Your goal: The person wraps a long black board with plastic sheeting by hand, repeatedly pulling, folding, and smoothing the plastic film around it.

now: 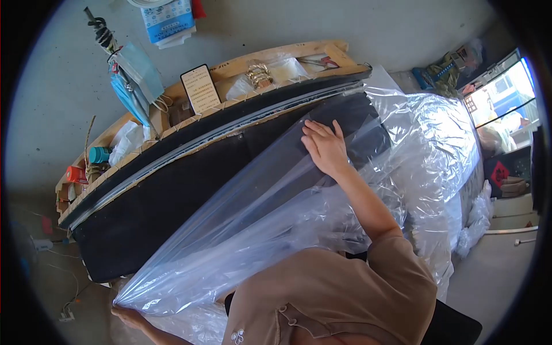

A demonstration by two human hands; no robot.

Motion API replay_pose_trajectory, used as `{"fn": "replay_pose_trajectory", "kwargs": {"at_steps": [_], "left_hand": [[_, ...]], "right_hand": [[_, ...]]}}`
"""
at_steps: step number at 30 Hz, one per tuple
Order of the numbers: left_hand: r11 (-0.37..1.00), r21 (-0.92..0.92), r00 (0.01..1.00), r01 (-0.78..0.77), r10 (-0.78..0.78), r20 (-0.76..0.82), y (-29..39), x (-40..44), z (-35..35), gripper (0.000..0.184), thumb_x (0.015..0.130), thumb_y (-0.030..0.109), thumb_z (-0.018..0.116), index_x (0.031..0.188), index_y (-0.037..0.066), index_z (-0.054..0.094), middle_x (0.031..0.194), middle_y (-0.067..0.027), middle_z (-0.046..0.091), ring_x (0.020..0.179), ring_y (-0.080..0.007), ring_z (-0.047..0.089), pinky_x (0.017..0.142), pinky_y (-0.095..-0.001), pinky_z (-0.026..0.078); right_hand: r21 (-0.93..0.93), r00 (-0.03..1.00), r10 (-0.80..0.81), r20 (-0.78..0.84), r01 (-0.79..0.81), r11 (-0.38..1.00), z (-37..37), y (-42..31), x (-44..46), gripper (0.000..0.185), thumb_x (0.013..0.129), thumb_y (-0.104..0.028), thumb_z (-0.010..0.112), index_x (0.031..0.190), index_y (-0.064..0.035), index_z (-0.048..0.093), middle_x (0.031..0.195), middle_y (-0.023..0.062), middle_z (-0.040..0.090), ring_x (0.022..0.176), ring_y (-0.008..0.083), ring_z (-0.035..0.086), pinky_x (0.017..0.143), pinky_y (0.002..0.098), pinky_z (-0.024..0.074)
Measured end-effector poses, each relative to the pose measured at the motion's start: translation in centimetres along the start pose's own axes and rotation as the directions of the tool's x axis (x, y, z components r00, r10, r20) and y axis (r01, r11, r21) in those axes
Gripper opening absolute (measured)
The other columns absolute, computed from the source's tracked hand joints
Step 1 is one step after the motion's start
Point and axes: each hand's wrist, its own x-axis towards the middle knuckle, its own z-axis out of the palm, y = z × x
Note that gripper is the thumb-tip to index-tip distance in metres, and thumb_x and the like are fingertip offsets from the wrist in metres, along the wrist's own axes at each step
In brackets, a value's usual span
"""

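A large sheet of clear plastic film (247,224) stretches across my lap and over the black work surface (172,207). At the lower left, my left hand (129,318) pinches the film's gathered corner, pulling it into tight folds. My right hand (325,144) lies flat with fingers spread, pressing the film onto the black surface toward its right end. Beyond my right hand runs a long metal strip (224,127) along the back of the surface. The left hand's fingertips are partly hidden by the bunched film.
Behind the strip, a wooden shelf (253,56) holds a phone (200,89), a gold-coloured chain (259,75), a teal lid (99,154) and an orange box (75,174). Face masks (129,95) hang at the left. More crumpled film (437,149) is piled at the right.
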Motion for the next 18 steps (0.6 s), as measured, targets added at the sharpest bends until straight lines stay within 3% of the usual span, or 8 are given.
{"fn": "replay_pose_trajectory", "kwargs": {"at_steps": [3, 9, 11, 13, 14, 15, 16, 18], "left_hand": [[0.999, -0.041, 0.998, -0.001, -0.001, -0.07, -1.0, -1.1, -0.1, 0.03, 0.097, 0.031, 0.031, 0.113, 0.009, 0.046, 0.11, -0.0146, 0.059, 0.096, -0.0362, 0.057, 0.074, -0.0445, 0.045], [0.866, -0.499, 0.995, -0.035, -0.014, -0.095, -3.4, -0.9, 2.0, 0.033, 0.091, 0.025, 0.049, 0.113, 0.002, 0.058, 0.111, -0.0145, 0.06, 0.099, -0.0261, 0.057, 0.085, -0.0333, 0.045], [0.216, -0.928, 0.943, 0.303, -0.205, 0.261, 1.1, 0.5, 0.1, 0.042, 0.09, 0.028, 0.051, 0.122, 0.002, 0.051, 0.116, -0.0121, 0.055, 0.103, -0.0234, 0.053, 0.089, -0.0335, 0.042], [-0.319, -0.828, 0.884, 0.461, 0.085, 0.459, 6.1, 2.8, -1.9, 0.045, 0.089, 0.027, 0.052, 0.123, -0.002, 0.048, 0.108, -0.0089, 0.057, 0.099, -0.0197, 0.054, 0.087, -0.0335, 0.044], [-0.007, -0.922, 0.919, 0.386, -0.088, 0.385, 5.9, 5.1, -0.2, 0.039, 0.09, 0.024, 0.049, 0.118, -0.002, 0.051, 0.105, -0.0082, 0.059, 0.094, -0.0208, 0.057, 0.082, -0.0348, 0.047], [-0.12, -0.91, 0.838, 0.398, -0.356, 0.414, 13.0, 3.8, -3.3, 0.029, 0.09, 0.019, 0.046, 0.109, -0.001, 0.056, 0.098, -0.0078, 0.059, 0.088, -0.0198, 0.058, 0.075, -0.0325, 0.048], [0.656, -0.751, 0.995, 0.072, -0.094, 0.013, 7.4, 8.2, 6.5, 0.024, 0.09, 0.018, 0.044, 0.098, -0.001, 0.056, 0.095, -0.012, 0.059, 0.087, -0.0246, 0.058, 0.074, -0.0371, 0.047], [0.848, -0.466, 0.95, -0.251, 0.124, -0.286, 15.8, 5.8, 6.5, 0.029, 0.092, 0.025, 0.04, 0.097, 0.0, 0.053, 0.098, -0.0237, 0.057, 0.092, -0.04, 0.055, 0.077, -0.0445, 0.044]], "right_hand": [[0.035, 0.984, 0.052, -0.169, -0.047, 0.998, 1.9, 2.2, 2.4, 0.012, 0.075, -0.017, 0.063, 0.086, -0.0123, 0.065, 0.1, 0.0039, 0.06, 0.093, 0.0183, 0.053, 0.083, 0.0411, 0.0356], [0.168, 0.978, 0.0, -0.209, 0.036, 0.985, 1.6, 4.3, 5.0, 0.008, 0.081, -0.02, 0.058, 0.085, -0.0143, 0.062, 0.102, 0.0056, 0.056, 0.104, 0.0247, 0.049, 0.093, 0.0388, 0.0324], [0.464, 0.932, 0.299, -0.206, -0.176, 0.868, -3.0, 2.8, 6.8, 0.025, 0.096, -0.022, 0.039, 0.096, -0.003, 0.055, 0.096, 0.0089, 0.056, 0.093, 0.0207, 0.053, 0.083, 0.0312, 0.0406], [0.804, 0.79, 0.508, -0.343, -0.032, 0.594, -4.7, 2.9, 8.4, 0.018, 0.095, -0.019, 0.042, 0.102, -0.003, 0.047, 0.09, 0.0055, 0.055, 0.078, 0.0124, 0.053, 0.069, 0.0265, 0.0436], [0.494, 0.742, 0.401, -0.538, -0.108, 0.863, -5.6, 2.6, 9.5, 0.014, 0.094, -0.016, 0.042, 0.098, -0.0029, 0.046, 0.086, 0.0084, 0.055, 0.075, 0.021, 0.056, 0.067, 0.0309, 0.0442], [0.186, 0.836, 0.195, -0.513, -0.114, 0.976, -4.9, 4.3, 9.5, 0.015, 0.093, -0.017, 0.041, 0.099, -0.005, 0.046, 0.086, 0.0162, 0.058, 0.077, 0.0337, 0.058, 0.067, 0.0386, 0.0455], [0.033, 0.9, 0.242, -0.363, -0.248, 0.968, -2.2, 7.5, 8.5, 0.015, 0.093, -0.018, 0.041, 0.101, -0.0066, 0.047, 0.088, 0.0187, 0.058, 0.079, 0.0376, 0.057, 0.068, 0.042, 0.0453], [-0.126, 0.929, 0.356, -0.099, -0.366, 0.922, 3.4, 13.2, 5.1, 0.02, 0.091, -0.02, 0.041, 0.108, -0.0123, 0.048, 0.093, 0.0213, 0.061, 0.085, 0.0402, 0.058, 0.071, 0.0471, 0.0455]]}}
